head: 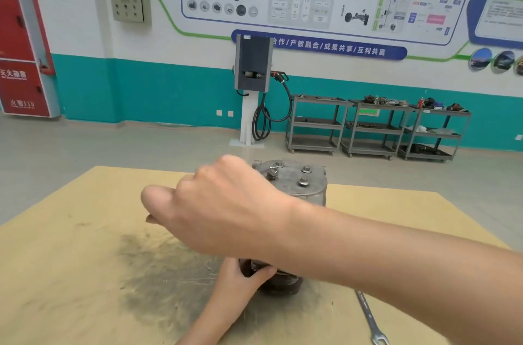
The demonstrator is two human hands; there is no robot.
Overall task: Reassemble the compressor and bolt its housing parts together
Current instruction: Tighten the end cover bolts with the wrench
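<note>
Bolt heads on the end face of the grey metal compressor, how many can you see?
4. Silver hex bolt heads: far left, far right, near right, and left beside the right hand. That hand covers the face's left part, so more may be hidden.

Work surface: a table (85,274) covered in tan board, with a dark grey smudged stain left of centre. Resting directly on it: a grey metal compressor (300,183) lying lengthwise, bolt heads visible on its far end face, and a combination wrench (369,316) near the front right edge, clear of the compressor.
</note>
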